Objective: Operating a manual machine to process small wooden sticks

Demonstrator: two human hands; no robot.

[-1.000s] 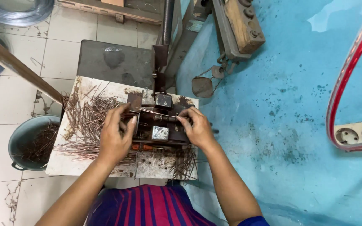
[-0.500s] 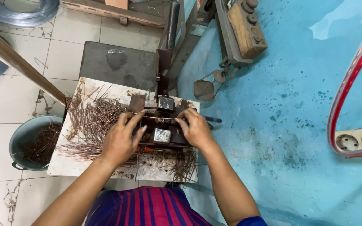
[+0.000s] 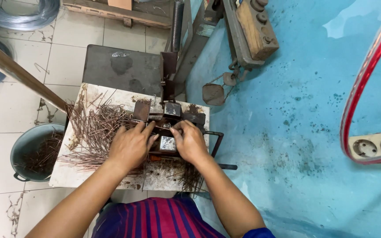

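Note:
A rusty metal bending jig (image 3: 169, 115) stands on a white worn board (image 3: 89, 176). My left hand (image 3: 131, 145) and my right hand (image 3: 189, 142) rest on the jig from either side, fingertips pinching a thin rusty wire piece (image 3: 148, 122) laid across its top. A small shiny metal block (image 3: 167, 143) sits between the two hands. A heap of bent rusty wire pieces (image 3: 94, 130) lies on the board just left of my left hand.
A grey bucket (image 3: 27, 141) with wire pieces stands on the tiled floor at left. A wooden pole (image 3: 18, 72) slants across the left. A coil of silver wire (image 3: 18, 15) lies top left. A blue machine body with a pedal (image 3: 212, 93), a red hose (image 3: 367, 75) and a socket strip (image 3: 378, 145) is at right.
Both hands have drawn closer together over the jig's middle. The view has shifted slightly; the jig and wire heap stay in place.

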